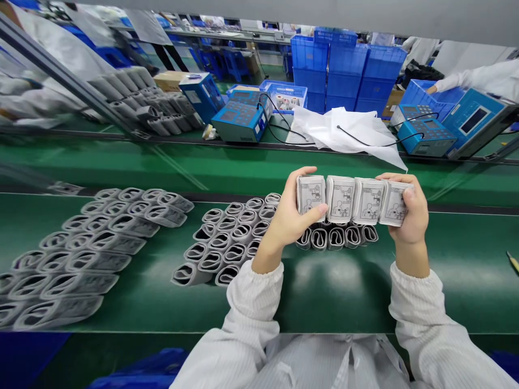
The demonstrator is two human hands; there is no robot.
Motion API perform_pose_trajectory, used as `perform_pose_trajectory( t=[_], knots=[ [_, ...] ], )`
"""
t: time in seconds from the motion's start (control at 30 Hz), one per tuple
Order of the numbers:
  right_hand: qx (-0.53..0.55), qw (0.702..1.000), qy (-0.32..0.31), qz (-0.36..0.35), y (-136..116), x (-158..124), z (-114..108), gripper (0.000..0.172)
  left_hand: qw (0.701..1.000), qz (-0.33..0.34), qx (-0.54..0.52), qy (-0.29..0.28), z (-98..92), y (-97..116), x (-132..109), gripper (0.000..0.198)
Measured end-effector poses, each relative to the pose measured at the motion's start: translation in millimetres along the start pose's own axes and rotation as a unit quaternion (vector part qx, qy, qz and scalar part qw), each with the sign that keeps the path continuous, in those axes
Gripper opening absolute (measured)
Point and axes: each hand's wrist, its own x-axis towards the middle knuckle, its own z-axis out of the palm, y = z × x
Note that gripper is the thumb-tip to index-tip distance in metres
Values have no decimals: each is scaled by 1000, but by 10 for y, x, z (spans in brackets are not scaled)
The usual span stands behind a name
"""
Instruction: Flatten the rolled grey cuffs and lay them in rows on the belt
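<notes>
Head cam view: the left hand (294,213) and right hand (410,208) each pinch one end of a row of four printed cuffs (352,200), thumbs pressed on the faces, held just above the green surface (446,292). They look light and soft, so I'd take hold by the flat printed panels, not the loops. Five grey loops (336,237) sit right below, and two large batches of grey cuffs (223,240) lie to the left, too many to count exactly
</notes>
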Motion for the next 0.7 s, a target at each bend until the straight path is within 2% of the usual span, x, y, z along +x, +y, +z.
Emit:
perform_pose_trajectory(
  t=[0.7],
  knots=[
    [23,1000,-14,-1,-2,-11,5,31,1000,3,2,0,-5,-1,4,78]
  ],
)
